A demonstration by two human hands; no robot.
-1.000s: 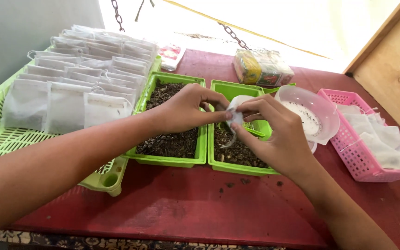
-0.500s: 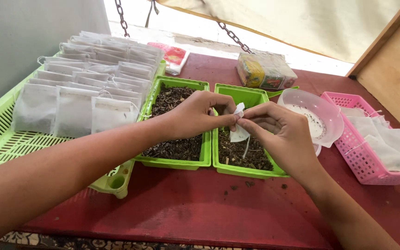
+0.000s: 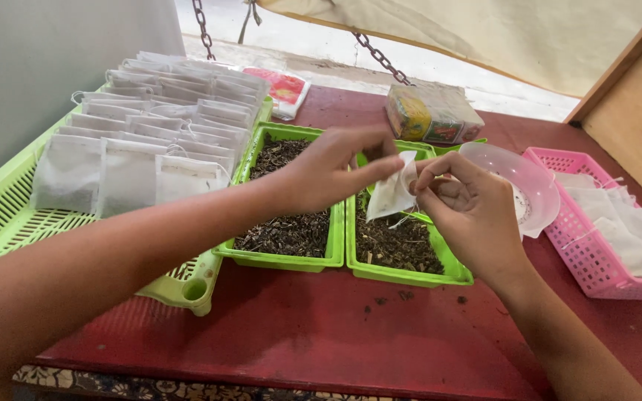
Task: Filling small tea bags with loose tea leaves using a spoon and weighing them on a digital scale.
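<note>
A small white filter bag (image 3: 393, 194) hangs between the two hands, above the right-hand one of two green trays. The right hand (image 3: 469, 215) pinches its upper corner between thumb and fingers, with a thin string trailing below the bag. The left hand (image 3: 332, 169) has its fingers stretched out, the fingertips touching the bag's upper edge; whether it actually grips the bag cannot be told. The bag looks soft, thin and slightly crumpled, like non-woven paper or mesh.

Directly under the hands, the right green tray (image 3: 403, 275) and the left green tray (image 3: 284, 260) stand side by side, touching, both rectangular, of glossy plastic, and holding dark, coarse, dry leaf bits. A few crumbs lie on the dull red table (image 3: 321, 334) just nearer the person.

Out past the left forearm, a slotted light-green basket (image 3: 1, 223) carries rows of filled white bags (image 3: 150, 141), flat and overlapping, so many bags appear done already. Beyond the right hand sits a clear round plastic bowl (image 3: 529, 178), tilted, and further out a pink lattice basket (image 3: 581, 252) with limp white bags (image 3: 626, 230) that look empty, so a fair share seems left. Farther off from both hands lies a wrapped yellow and red packet (image 3: 432, 111).
</note>
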